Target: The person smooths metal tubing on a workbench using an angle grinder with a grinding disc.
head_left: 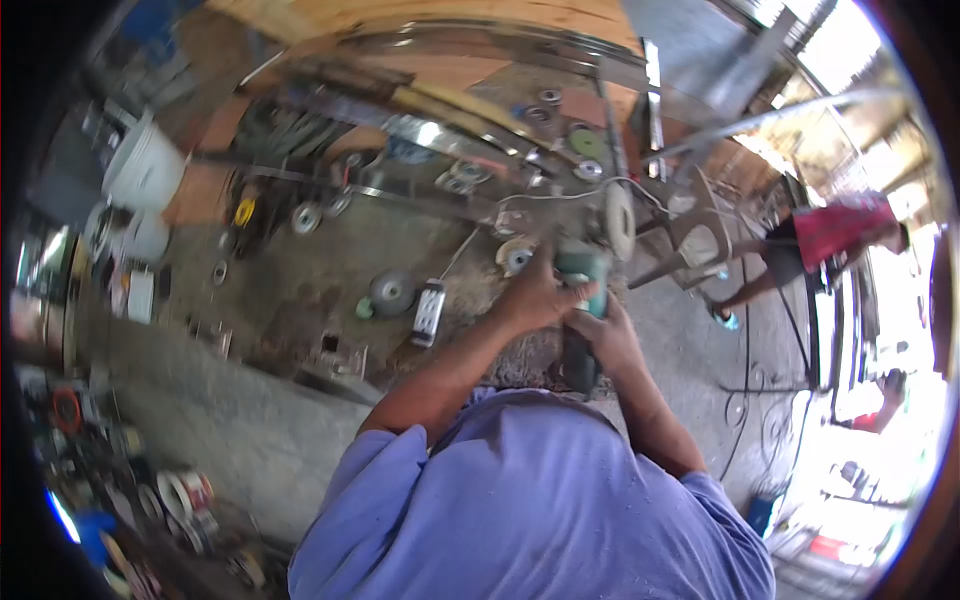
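Observation:
Both of my hands are on a green and black handheld power tool (583, 265), held upright over the front right part of the workbench (290, 265). My left hand (535, 292) wraps its upper green part from the left. Lower down, my right hand (607, 335) closes round its body near the dark lower end. A round disc (619, 220) stands on edge just right of the tool's top. To the left of my left hand lie a disc (517, 257), a white power strip (428, 313) and a round grey disc (391, 292).
Long metal bars (430, 200) cross the bench, with a green disc (586, 143) behind. White buckets (145, 170) stand at the left. A plastic chair (700, 235) and a person in red (845, 228) are at the right. A white cord (565, 195) runs near the tool.

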A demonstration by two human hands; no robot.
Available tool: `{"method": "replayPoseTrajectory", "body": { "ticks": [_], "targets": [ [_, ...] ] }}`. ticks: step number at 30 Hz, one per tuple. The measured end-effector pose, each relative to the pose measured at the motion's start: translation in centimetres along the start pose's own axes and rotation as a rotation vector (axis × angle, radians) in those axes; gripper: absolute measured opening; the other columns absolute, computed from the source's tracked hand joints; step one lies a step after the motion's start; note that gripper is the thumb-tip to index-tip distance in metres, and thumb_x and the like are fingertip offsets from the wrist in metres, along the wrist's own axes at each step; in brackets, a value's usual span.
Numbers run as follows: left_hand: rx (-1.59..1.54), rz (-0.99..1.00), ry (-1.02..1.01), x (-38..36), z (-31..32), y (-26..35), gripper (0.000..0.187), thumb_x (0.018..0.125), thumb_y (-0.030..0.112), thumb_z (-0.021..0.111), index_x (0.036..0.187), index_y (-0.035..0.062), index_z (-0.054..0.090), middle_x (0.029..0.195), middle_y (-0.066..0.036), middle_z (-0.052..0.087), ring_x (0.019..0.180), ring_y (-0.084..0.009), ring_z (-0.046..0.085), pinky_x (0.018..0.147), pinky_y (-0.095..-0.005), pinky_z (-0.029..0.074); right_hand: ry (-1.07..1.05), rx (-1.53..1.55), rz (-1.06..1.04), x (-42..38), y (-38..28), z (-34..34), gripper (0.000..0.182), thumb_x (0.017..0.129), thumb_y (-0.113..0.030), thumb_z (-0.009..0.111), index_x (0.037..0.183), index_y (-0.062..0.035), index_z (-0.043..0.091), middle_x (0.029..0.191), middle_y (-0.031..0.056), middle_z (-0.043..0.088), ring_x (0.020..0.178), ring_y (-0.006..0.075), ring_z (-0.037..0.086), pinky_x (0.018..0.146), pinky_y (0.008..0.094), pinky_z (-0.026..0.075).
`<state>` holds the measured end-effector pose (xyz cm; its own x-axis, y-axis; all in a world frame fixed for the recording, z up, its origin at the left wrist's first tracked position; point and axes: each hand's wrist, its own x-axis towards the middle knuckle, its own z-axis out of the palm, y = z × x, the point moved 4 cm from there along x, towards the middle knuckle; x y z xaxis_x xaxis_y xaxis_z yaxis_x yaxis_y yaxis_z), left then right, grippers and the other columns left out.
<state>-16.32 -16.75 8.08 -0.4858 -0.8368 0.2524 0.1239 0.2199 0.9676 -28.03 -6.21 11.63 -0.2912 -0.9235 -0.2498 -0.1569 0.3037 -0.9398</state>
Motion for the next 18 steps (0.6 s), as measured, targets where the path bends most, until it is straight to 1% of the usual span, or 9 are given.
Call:
{"method": "replayPoseTrajectory", "body": {
  "ticks": [3, 5, 8, 11, 12, 13, 15, 16, 18],
  "targets": [
    [-0.195, -0.070, -0.051, 4.7, -2.2, 7.3, 0.071, 0.087, 0.023, 0.080, 0.144, 0.0001, 0.045, 0.119, -0.011, 0.064, 0.106, -0.0161, 0.064, 0.089, -0.0320, 0.055, 0.003, -0.023, -0.053, -1.3, -5.7, 2.5, 0.041, 0.092, -0.025, 0.075, 0.120, -0.0009, 0.057, 0.093, 0.0030, 0.063, 0.077, 0.0120, 0.061, 0.066, 0.0297, 0.051],
    [-0.365, -0.138, -0.111, 5.9, -4.1, 8.7, 0.063, 0.089, 0.024, 0.077, 0.140, 0.0010, 0.049, 0.114, -0.010, 0.066, 0.099, -0.0162, 0.067, 0.084, -0.0311, 0.057, -0.031, -0.081, -0.247, -2.5, -7.8, 3.4, 0.053, 0.090, -0.032, 0.078, 0.125, 0.0006, 0.057, 0.095, 0.0078, 0.066, 0.075, 0.0169, 0.065, 0.066, 0.0345, 0.053],
    [-0.601, -0.382, -0.188, 3.9, -5.6, 9.3, 0.054, 0.093, 0.028, 0.068, 0.136, 0.0008, 0.053, 0.114, -0.011, 0.068, 0.093, -0.0184, 0.069, 0.080, -0.0326, 0.058, -0.479, -0.434, -0.168, -5.7, -12.6, 2.5, 0.068, 0.084, -0.041, 0.081, 0.129, 0.0011, 0.052, 0.103, 0.0234, 0.067, 0.096, 0.0360, 0.069, 0.080, 0.0439, 0.055],
    [-0.743, -0.593, -0.131, -1.7, -5.2, 8.5, 0.054, 0.095, 0.034, 0.059, 0.136, 0.0003, 0.053, 0.115, -0.014, 0.068, 0.092, -0.0220, 0.071, 0.079, -0.0348, 0.060, 0.109, -0.522, -0.915, -7.9, -13.1, 0.0, 0.074, 0.083, -0.043, 0.081, 0.136, 0.0002, 0.053, 0.114, 0.0234, 0.065, 0.104, 0.0385, 0.066, 0.089, 0.0475, 0.053],
    [-0.878, -0.661, -0.185, -3.6, -4.7, 6.6, 0.052, 0.095, 0.031, 0.059, 0.136, 0.0003, 0.053, 0.116, -0.014, 0.068, 0.095, -0.0220, 0.070, 0.079, -0.0347, 0.060, 0.246, -0.542, -0.968, -7.5, -13.1, -0.3, 0.075, 0.082, -0.046, 0.080, 0.139, -0.0040, 0.055, 0.124, 0.0205, 0.062, 0.117, 0.0393, 0.061, 0.099, 0.0517, 0.048],
    [-1.014, -0.722, -0.236, -5.2, -4.3, 3.8, 0.050, 0.095, 0.027, 0.060, 0.136, 0.0002, 0.053, 0.117, -0.015, 0.067, 0.098, -0.0221, 0.070, 0.080, -0.0345, 0.060, 0.226, -0.630, -0.896, -6.6, -12.4, 0.2, 0.075, 0.081, -0.047, 0.080, 0.139, -0.0056, 0.056, 0.128, 0.0197, 0.061, 0.121, 0.0391, 0.058, 0.101, 0.0528, 0.045],
    [-0.592, -0.532, -0.263, -7.9, -4.3, -0.4, 0.049, 0.094, 0.024, 0.061, 0.136, 0.0002, 0.053, 0.118, -0.015, 0.067, 0.101, -0.0226, 0.070, 0.081, -0.0349, 0.060, 0.177, -0.798, -0.766, -4.4, -10.2, 1.9, 0.074, 0.080, -0.050, 0.080, 0.137, -0.0088, 0.059, 0.134, 0.0180, 0.057, 0.129, 0.0385, 0.052, 0.106, 0.0551, 0.040],
    [-0.578, -0.555, -0.264, -8.1, -4.1, -0.6, 0.048, 0.094, 0.022, 0.062, 0.136, 0.0004, 0.053, 0.119, -0.015, 0.067, 0.102, -0.0227, 0.069, 0.082, -0.0349, 0.060, 0.150, -0.914, -0.731, -3.6, -8.5, 2.9, 0.073, 0.079, -0.052, 0.079, 0.137, -0.0131, 0.060, 0.140, 0.0162, 0.053, 0.135, 0.0383, 0.046, 0.110, 0.0570, 0.036],
    [-0.762, -0.706, -0.239, -8.5, -3.3, -0.1, 0.048, 0.095, 0.020, 0.063, 0.137, 0.0009, 0.051, 0.119, -0.014, 0.066, 0.103, -0.0230, 0.069, 0.083, -0.0346, 0.060, -0.024, -0.916, -0.876, -1.8, -5.9, 2.9, 0.072, 0.078, -0.051, 0.079, 0.137, -0.0132, 0.061, 0.142, 0.0164, 0.053, 0.135, 0.0392, 0.046, 0.110, 0.0565, 0.036]
  ]
}}
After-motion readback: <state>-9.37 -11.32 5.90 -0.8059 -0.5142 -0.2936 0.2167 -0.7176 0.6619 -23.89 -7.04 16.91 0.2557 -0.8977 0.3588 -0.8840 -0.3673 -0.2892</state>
